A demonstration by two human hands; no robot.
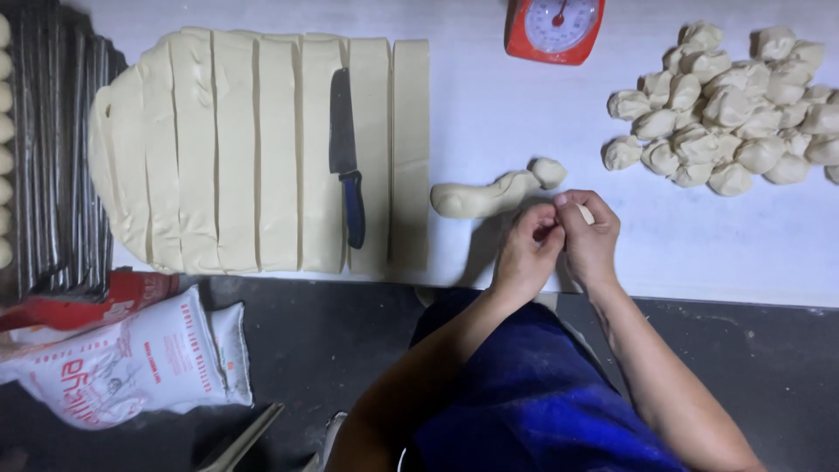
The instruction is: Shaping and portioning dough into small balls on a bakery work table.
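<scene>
Landmark: the knife [346, 157], lying blade-up on the sliced dough sheet [253, 149].

Far left of the knife, a stack of dark trays [61, 157] sits at the left edge of the white surface [489, 105]. Below-left of the knife, past the surface's near edge, a white flour bag [131, 358] lies on the dark floor. The dough sheet, cut into upright strips, extends both sides of the knife; its last strip lies just right of the blade.

Right of the knife, bare surface separates that strip from a short dough roll [481, 197]. Above-right of the knife, a red scale [554, 28] stands at the far edge.

Further right of the knife, near the front edge, my left hand [524, 253] and my right hand [592, 240] meet, touching. My fingers [559, 203] are closed together, pinching a small dough piece [585, 213], mostly hidden, just below the roll's end.

Far right of the knife, a pile of dough lumps [734, 114] sits. Open surface lies between my hands and that pile.
</scene>
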